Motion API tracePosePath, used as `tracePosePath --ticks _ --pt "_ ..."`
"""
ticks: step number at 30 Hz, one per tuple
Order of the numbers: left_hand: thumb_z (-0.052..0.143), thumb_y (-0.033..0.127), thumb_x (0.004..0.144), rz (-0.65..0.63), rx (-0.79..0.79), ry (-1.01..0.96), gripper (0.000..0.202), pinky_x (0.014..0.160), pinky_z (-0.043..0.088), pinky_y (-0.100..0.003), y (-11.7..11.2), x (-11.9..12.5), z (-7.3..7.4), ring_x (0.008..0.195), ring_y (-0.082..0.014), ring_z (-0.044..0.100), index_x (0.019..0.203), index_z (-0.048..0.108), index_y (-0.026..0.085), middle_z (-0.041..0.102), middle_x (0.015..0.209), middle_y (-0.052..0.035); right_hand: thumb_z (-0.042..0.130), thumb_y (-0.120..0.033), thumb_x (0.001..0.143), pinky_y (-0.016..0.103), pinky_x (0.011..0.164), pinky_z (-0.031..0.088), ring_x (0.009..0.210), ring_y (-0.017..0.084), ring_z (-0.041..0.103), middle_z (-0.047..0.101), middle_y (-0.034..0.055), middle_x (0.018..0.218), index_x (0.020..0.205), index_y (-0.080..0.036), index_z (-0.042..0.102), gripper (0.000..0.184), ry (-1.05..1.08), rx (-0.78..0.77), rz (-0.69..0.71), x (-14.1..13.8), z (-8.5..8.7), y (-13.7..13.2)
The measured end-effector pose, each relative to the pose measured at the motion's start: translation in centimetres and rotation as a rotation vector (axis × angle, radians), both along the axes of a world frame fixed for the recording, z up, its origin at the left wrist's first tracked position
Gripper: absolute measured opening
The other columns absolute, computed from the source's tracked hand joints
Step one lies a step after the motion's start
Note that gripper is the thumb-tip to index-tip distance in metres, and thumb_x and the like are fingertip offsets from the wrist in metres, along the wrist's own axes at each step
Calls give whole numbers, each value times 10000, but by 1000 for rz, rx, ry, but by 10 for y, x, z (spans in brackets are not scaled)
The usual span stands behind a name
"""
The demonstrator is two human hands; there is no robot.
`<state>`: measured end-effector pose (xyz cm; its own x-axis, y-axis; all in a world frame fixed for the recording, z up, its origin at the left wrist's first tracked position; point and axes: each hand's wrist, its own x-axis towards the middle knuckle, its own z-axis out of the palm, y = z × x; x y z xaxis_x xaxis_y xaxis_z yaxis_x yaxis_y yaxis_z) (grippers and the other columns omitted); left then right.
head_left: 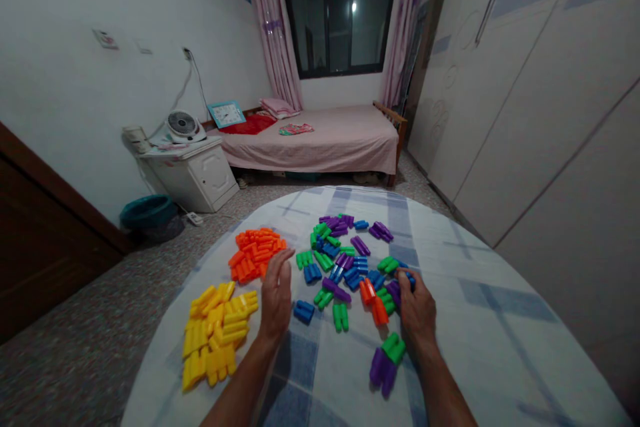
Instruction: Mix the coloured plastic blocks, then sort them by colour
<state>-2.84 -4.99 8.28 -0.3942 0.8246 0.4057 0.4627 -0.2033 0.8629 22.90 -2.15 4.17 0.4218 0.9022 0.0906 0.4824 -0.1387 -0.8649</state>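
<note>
Left hand, fingers pressed together and upright, stands just beside an orange block pile, with a yellow block pile further left on the checked-cloth tabletop. Right hand, fingers curled, touches a purple block and a blue block among mixed blocks; whether it pinches either, I cannot tell.

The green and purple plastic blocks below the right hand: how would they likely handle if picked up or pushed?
The green and purple plastic blocks look hard and stiff, so they probably won't flex. Their moulded plastic suggests they're fairly light for their size. Their rounded sides might let them roll slightly if pushed, though the checked cloth beneath may slow that.
</note>
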Motion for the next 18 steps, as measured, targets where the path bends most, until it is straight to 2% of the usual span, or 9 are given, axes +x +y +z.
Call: tracePosePath --ticks 4,6,8,10,13,15,18 --pt "333 474 907 28 -78 72 492 1137 238 -477 50 6 -44 1310 -260 397 1193 568 150 528 1298 -161 352 -522 832 319 761 421 867 228 606 671 75 972 1031 -210 629 462 -21 -13 12 0 0 0" --pt "374 475 892 8 -96 107 472 1142 200 -512 63 6 -61 1342 -281 354 1176 586 162 529 1301 -170 355 -518 830 328 768 425 872 233 609 671 79 972 1034 -208 627 460 -29 -14 12 0 0 0" --pt "383 467 893 -36 -110 100 457 1141 202 -515 68 13 -70 1347 -275 350 1184 587 179 524 1319 -155 353 -521 831 333 770 429 875 236 611 670 85 980 1031 -202 627 465 -38 -5 15 -1 -1 1" --pt "375 459 904 -117 -126 59 462 1145 220 -486 68 25 -70 1347 -249 355 1224 566 186 496 1362 -131 353 -519 833 333 767 431 872 236 612 671 85 981 1023 -201 628 462 -48 -1 13 -2 -2 1" --pt "367 466 912 -249 -140 -22 483 1148 242 -429 66 39 -60 1350 -222 353 1265 538 183 458 1402 -114 367 -516 835 320 755 433 849 223 614 677 70 951 1008 -207 632 442 -42 14 5 -2 -2 1" --pt "355 479 917 -245 -130 -87 491 1135 272 -410 66 38 -55 1322 -217 392 1253 541 174 490 1371 -117 383 -510 834 306 742 435 825 208 616 680 56 936 1003 -212 636 427 -14 28 2 -2 -2 1" --pt "329 507 922 -159 -108 -223 506 1057 385 -396 70 24 -54 1211 -216 505 1221 542 160 567 1269 -126 405 -480 831 301 766 437 863 202 615 678 49 974 1007 -215 637 393 38 56 -41 0 -5 2"
